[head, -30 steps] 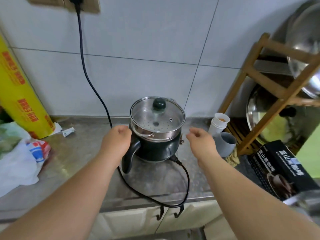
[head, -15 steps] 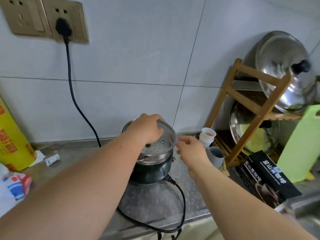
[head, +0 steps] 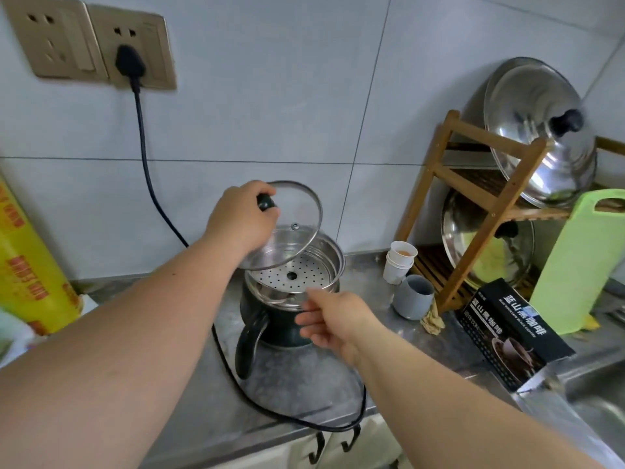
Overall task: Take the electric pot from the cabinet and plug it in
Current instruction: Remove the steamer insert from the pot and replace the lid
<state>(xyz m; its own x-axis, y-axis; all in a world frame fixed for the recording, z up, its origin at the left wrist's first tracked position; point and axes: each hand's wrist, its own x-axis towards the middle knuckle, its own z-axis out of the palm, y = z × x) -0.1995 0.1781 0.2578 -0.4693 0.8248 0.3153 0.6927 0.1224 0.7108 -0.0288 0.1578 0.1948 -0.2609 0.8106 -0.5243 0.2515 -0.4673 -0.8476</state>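
Observation:
A dark green electric pot [head: 270, 318] stands on the steel counter [head: 304, 384] with a perforated steel steamer tray [head: 293, 272] in its top. My left hand [head: 240, 220] grips the dark knob of the glass lid [head: 297, 211] and holds the lid tilted above the pot. Fingers apart and holding nothing, my right hand [head: 333, 319] hovers just in front of the pot's right side. The black cord [head: 143, 157] runs from the pot, loops over the counter's front edge and rises to its plug [head: 128, 64] seated in the wall socket [head: 133, 49].
A yellow cling-film roll [head: 30, 269] leans at the left. To the right stand stacked paper cups [head: 399, 265], a grey cup [head: 412, 296], a wooden rack [head: 473, 204] with steel lids, a black coffee box [head: 507, 330] and a green cutting board [head: 581, 258]. A sink edge [head: 595, 384] is at lower right.
My left hand went from the pot's handle side to the lid knob and lifted the lid, tilting it up. My right hand dropped lower, in front of the pot. The view tilted upward.

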